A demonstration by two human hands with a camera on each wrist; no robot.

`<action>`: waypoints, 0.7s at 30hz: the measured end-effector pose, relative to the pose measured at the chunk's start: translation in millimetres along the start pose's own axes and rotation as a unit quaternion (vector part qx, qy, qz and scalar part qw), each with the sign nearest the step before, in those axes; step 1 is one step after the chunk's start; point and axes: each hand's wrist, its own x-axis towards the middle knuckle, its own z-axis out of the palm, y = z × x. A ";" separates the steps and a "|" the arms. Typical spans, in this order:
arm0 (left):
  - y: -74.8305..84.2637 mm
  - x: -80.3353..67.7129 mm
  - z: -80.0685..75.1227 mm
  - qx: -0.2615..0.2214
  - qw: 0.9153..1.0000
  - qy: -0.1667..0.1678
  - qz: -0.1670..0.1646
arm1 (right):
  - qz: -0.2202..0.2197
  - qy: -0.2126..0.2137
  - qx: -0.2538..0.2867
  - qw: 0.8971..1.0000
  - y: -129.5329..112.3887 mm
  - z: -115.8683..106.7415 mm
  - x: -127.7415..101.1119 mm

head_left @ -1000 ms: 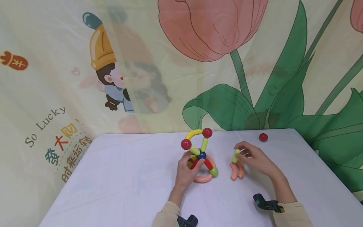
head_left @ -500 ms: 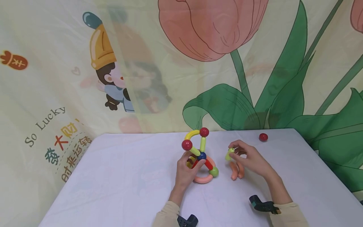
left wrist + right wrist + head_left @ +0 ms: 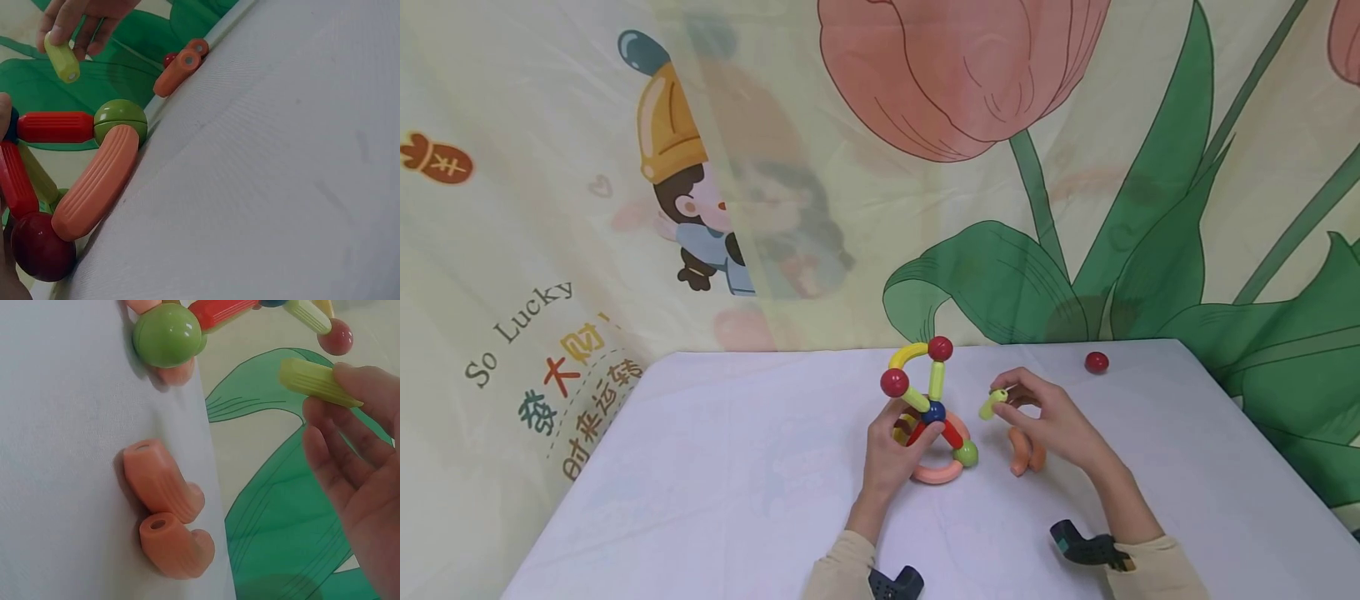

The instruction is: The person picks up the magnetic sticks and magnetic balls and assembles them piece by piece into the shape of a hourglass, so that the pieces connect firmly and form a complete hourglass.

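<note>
A magnetic stick-and-ball frame stands on the white table, its blue ball [image 3: 933, 412] in the middle and two red balls on top, joined by a curved yellow stick [image 3: 910, 353]. Low down it has red sticks, a green ball [image 3: 115, 117] and curved peach sticks [image 3: 100, 181]. My left hand [image 3: 891, 450] grips the frame around its middle, hiding part of it. To the right, my right hand [image 3: 1052, 417] pinches a short yellow-green magnetic stick [image 3: 312, 380] between thumb and fingers, raised above the table and apart from the frame.
Two loose curved peach sticks [image 3: 156, 478] lie side by side below my right hand. One loose red ball [image 3: 1097, 362] sits near the table's back edge at the right. A printed cloth with a tulip and leaves [image 3: 1000, 275] hangs behind the white table [image 3: 700, 467].
My right hand has lifted the yellow-green stick off the loose peach sticks, carried it left toward the frame and tilted it. The frame's top shifted slightly left; my left hand has stayed put.
</note>
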 end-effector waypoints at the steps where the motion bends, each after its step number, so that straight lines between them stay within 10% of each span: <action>1: -0.3 0.0 0.0 0.001 1.000 -0.001 0.001 | -0.002 0.002 0.002 1.000 -0.4 0.7 0.2; 21: 6.7 -1.2 -0.6 0.002 1.000 0.008 -0.014 | -0.067 0.045 0.013 0.997 -19.0 20.2 1.9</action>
